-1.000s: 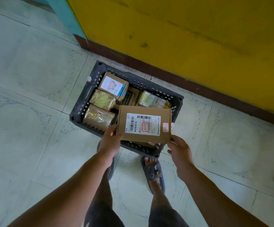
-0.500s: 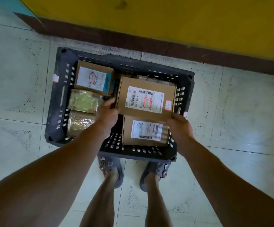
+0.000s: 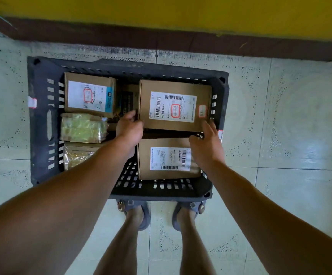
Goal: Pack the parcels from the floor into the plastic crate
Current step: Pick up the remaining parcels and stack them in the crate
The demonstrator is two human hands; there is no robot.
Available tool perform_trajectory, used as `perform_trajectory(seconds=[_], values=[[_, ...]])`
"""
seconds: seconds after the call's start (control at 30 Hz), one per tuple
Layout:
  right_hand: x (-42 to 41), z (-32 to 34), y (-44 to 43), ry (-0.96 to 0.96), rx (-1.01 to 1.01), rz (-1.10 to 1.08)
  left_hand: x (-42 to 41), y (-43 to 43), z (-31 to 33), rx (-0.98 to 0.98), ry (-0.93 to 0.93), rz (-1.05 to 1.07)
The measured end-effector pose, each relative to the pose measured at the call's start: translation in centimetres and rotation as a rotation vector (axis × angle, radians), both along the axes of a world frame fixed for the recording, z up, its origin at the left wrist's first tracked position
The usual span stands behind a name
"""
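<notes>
A dark grey plastic crate [image 3: 40, 116] stands on the tiled floor below me. A cardboard box with a white barcode label [image 3: 174, 105] sits level in the crate's far right part. My left hand [image 3: 129, 128] grips its near left corner, thumb on top. My right hand [image 3: 207, 139] touches its near right corner with straight fingers. Just behind my hands lies a second labelled box [image 3: 169, 158]. On the crate's left side are a box with a blue-edged label [image 3: 89, 95] and two wrapped parcels [image 3: 82, 128] [image 3: 77, 155]. A dark parcel [image 3: 127, 100] shows in the middle.
A yellow wall with a brown skirting [image 3: 161, 38] runs right behind the crate. My feet in grey sandals [image 3: 137, 213] stand against the crate's near wall. Pale tiled floor [image 3: 280, 126] surrounds the crate on both sides.
The labelled box has gone from above the crate's near rim down into its far right part. My head has leaned over the crate. My right fingers have straightened.
</notes>
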State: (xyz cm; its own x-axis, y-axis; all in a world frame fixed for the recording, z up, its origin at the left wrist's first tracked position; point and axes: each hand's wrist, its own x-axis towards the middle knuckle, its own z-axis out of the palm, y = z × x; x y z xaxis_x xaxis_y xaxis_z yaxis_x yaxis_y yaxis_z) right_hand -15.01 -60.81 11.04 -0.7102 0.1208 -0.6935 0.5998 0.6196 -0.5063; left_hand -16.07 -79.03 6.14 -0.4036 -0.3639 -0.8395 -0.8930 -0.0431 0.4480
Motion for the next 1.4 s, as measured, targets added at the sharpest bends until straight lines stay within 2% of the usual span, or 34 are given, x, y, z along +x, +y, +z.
perform_trajectory(seconds=[0.13,0.27,0.4,0.53,0.63,0.77,0.93,1.23,1.4], values=[[-0.1,0.2,-0.3,0.0,-0.084,0.027,-0.5,0.0,-0.1,-0.016,-0.033,-0.102],[-0.3,0.1,0.3,-0.04,-0.082,0.019,-0.7,0.4,0.6,0.0,-0.051,-0.134],[0.1,1.0,0.7,-0.039,-0.097,0.023,-0.6,1.3,2.0,-0.101,-0.044,-0.174],[0.6,2.8,1.9,-0.038,-0.138,-0.037,0.3,2.0,4.7,-0.205,0.034,-0.13],[0.8,4.7,3.4,-0.067,-0.174,-0.124,1.6,3.5,7.6,-0.239,0.104,-0.194],[1.2,8.1,7.1,-0.116,-0.199,-0.309,3.4,7.8,12.8,-0.088,0.151,-0.232],[2.9,11.9,12.9,-0.099,-0.175,-0.376,4.1,14.0,17.9,0.08,0.117,-0.234],[9.1,18.9,23.9,-0.067,-0.117,-0.587,4.9,25.2,23.8,0.258,0.121,-0.393],[12.2,22.1,32.5,-0.026,-0.075,-0.638,5.1,34.4,26.3,0.295,0.124,-0.485]])
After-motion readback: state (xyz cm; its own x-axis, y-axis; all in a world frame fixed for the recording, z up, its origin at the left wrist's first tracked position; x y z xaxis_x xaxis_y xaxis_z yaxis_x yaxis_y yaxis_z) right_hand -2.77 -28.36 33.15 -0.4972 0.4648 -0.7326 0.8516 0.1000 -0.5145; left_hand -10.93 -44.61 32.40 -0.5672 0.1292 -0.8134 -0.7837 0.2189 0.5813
